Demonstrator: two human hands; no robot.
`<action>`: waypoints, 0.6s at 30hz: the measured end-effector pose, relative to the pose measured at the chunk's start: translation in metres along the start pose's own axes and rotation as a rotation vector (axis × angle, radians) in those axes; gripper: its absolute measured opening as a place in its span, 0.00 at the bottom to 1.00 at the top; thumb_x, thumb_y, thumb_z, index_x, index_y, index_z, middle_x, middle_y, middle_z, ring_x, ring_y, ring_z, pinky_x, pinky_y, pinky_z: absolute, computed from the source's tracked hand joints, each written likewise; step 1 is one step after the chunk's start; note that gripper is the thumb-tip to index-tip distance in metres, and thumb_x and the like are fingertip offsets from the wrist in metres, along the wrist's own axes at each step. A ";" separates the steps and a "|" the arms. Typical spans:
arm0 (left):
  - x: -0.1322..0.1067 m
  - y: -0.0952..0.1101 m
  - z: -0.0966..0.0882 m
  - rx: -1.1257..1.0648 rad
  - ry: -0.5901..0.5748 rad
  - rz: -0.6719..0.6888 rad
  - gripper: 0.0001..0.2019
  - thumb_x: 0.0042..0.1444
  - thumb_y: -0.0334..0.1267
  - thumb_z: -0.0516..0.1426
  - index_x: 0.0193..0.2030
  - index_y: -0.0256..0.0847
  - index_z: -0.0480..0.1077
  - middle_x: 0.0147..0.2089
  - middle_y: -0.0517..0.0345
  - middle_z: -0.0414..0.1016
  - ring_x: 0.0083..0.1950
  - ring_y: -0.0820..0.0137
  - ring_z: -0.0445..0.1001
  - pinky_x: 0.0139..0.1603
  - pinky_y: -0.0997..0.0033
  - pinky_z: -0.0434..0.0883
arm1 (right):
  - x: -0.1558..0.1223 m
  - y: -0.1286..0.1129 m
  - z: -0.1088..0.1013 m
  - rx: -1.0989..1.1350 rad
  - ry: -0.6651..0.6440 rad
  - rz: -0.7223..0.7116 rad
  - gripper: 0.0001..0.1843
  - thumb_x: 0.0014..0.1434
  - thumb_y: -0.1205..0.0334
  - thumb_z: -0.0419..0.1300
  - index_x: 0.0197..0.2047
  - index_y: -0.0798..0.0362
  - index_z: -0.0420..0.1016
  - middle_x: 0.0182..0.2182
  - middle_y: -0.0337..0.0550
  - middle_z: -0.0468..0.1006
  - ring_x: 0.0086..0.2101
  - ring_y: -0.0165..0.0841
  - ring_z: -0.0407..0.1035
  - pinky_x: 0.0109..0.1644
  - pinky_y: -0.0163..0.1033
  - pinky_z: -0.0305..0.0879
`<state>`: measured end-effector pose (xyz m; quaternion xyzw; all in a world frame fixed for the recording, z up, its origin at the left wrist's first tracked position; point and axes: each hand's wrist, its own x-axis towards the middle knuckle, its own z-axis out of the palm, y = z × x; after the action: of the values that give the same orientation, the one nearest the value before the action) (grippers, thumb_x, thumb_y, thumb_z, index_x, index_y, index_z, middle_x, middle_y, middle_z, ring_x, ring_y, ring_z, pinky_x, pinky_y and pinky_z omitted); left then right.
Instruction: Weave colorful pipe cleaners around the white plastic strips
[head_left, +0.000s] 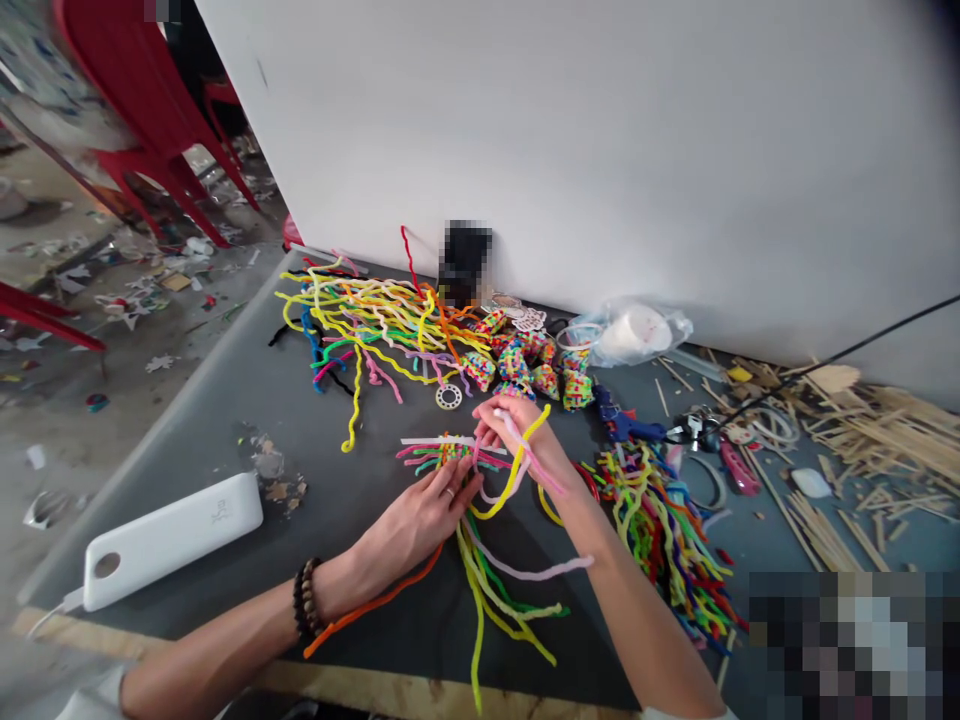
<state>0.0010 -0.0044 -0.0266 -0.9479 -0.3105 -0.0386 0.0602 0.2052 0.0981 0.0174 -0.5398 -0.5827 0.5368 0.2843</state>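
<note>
My left hand [424, 510] pinches a small woven piece of pipe cleaners [454, 449] against the dark tabletop, its pink, white and teal ends sticking out at both sides. Just to the right, my right hand [517, 425] has its fingers closed around a lilac pipe cleaner [508, 425] by the piece's edge. A yellow pipe cleaner [517, 475] curves up in front of that wrist. Green and yellow strands [480, 600] trail from the piece toward the front edge, and an orange one [375, 602] runs under my left wrist. The exact fingertip contact is partly hidden.
Loose pipe cleaners [375, 310] are heaped behind, beside several colourful woven bundles [514, 360]. A white power bank [176, 540] lies left. To the right are a blue glue gun [626, 420], cut pipe-cleaner pieces [667, 530] and wooden sticks [892, 430]. A white wall [600, 150] borders the back.
</note>
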 end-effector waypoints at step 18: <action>-0.001 0.001 0.001 0.015 0.007 0.008 0.32 0.65 0.28 0.52 0.76 0.26 0.54 0.77 0.31 0.56 0.76 0.52 0.62 0.73 0.56 0.66 | -0.022 -0.034 -0.010 0.276 0.264 -0.341 0.38 0.61 0.59 0.66 0.67 0.39 0.49 0.66 0.51 0.71 0.50 0.36 0.78 0.54 0.47 0.75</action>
<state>0.0013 -0.0056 -0.0274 -0.9484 -0.3069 -0.0395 0.0687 0.2094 0.0859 0.0576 -0.4550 -0.5447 0.4804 0.5152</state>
